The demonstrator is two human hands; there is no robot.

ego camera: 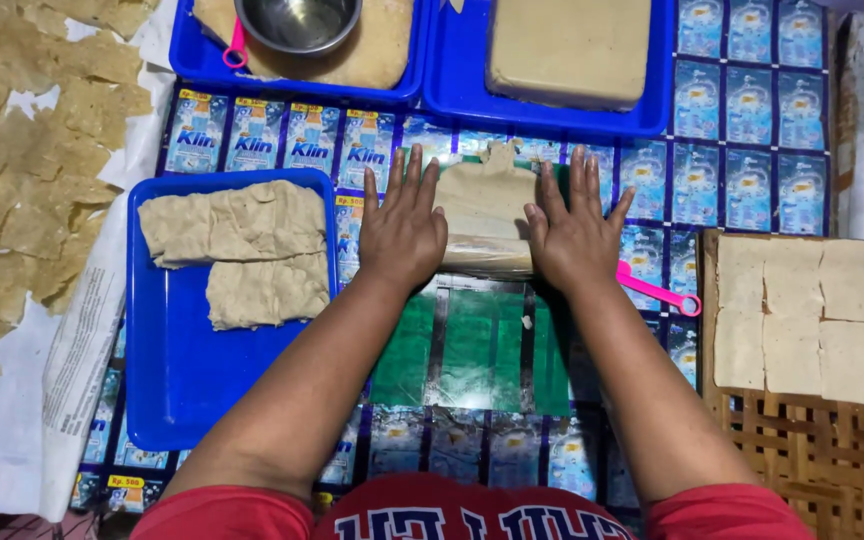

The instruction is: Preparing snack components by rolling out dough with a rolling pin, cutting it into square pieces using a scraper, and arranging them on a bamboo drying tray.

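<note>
A beige sheet of dough [484, 200] is wound around a clear roller [487, 257] that lies crosswise on a green plastic sheet [472, 345]. My left hand [404, 228] lies flat on the roller's left end, fingers spread and pointing away from me. On the right end my right hand [574, 232] presses down the same way. Part of the dough spreads out beyond the roller, between my two hands. A pink-handled tool [657, 293] lies just right of my right hand, partly under it.
A blue tray [167, 360] at the left holds two folded dough sheets [242, 250]. Two more blue trays at the back hold a metal bowl [297, 22] and a dough block [567, 48]. Cut squares [817, 310] lie on a woven rack at right; dried pieces [22, 150] cover the left.
</note>
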